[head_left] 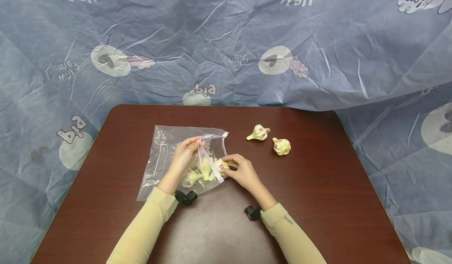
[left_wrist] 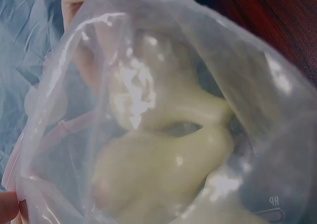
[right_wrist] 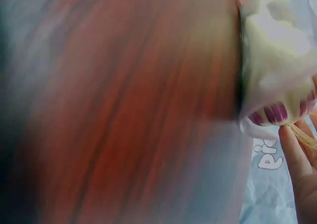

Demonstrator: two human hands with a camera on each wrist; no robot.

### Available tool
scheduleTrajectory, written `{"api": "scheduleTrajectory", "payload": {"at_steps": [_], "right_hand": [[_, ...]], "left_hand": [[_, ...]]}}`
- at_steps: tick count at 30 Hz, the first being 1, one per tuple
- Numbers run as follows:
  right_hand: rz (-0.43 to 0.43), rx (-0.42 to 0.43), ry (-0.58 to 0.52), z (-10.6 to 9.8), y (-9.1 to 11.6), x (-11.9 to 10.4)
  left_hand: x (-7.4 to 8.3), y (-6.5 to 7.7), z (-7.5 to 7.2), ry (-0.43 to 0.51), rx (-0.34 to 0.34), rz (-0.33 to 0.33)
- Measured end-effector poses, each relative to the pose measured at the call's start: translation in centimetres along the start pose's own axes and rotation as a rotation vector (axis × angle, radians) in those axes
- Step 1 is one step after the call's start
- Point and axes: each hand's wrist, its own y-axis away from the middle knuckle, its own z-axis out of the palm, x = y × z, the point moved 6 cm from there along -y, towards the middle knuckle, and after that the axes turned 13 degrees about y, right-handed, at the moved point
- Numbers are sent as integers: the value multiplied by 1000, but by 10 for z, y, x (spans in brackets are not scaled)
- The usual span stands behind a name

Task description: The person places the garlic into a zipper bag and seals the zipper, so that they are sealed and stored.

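A clear zip bag [head_left: 160, 142] with a pink-white seal lies on the table, its mouth facing right and held apart. My left hand [head_left: 183, 154] pinches the upper rim of that mouth between thumb and fingers. Several garlic bulbs [left_wrist: 163, 169] show through the plastic in the left wrist view. At the opening, my right hand [head_left: 244, 172] holds another garlic bulb [head_left: 221, 166] with purple patches by its root end. In the right wrist view, fingertips touch this bulb [right_wrist: 277, 112] beside its stringy roots, and the bag's rim crosses in front of it.
Two more garlic bulbs, one with its stem to the left [head_left: 259, 133] and a rounder one [head_left: 282, 146], lie on the brown table [head_left: 318, 185] right of the bag. A blue printed cloth [head_left: 226, 32] hangs behind the table and along its sides.
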Motion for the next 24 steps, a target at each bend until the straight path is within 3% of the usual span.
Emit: {"api": "scheduleTrajectory", "payload": {"at_steps": [9,17,24], "right_hand": [[-28,-36,-3,15,-20,-9],[-40,-76,0,28,-36,-18],[-42,-53,52,17,-32,-21]], "left_hand": [[1,1,5,20,-13,-1],[0,3,4,-29,-26,6],[0,3,1,-7,-4,-2]]}}
